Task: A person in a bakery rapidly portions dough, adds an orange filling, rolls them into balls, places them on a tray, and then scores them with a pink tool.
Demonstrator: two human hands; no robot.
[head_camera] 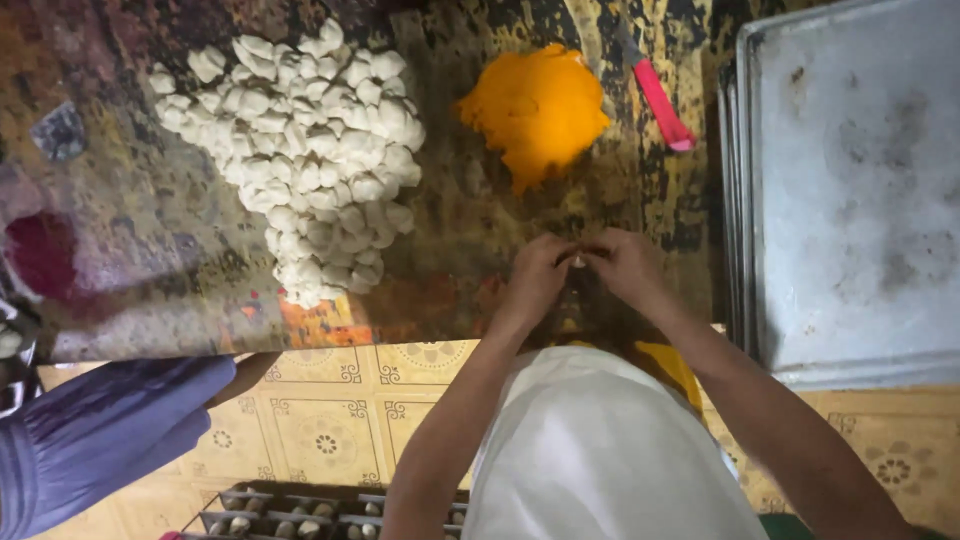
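Left hand [537, 276] and right hand [627, 266] pinched together on small white dough piece [578, 261]. Beyond: dough-ball heap [300, 150], orange filling mound [537, 108].

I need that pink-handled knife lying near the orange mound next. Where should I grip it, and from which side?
Probably by the pink handle, coming from the near right, the tray side. The knife lies flat and slanted on the table, its handle end pointing toward the tray and the blade running up and away. The orange mound sits on its left, apart from it, so the handle looks free to pinch from above.
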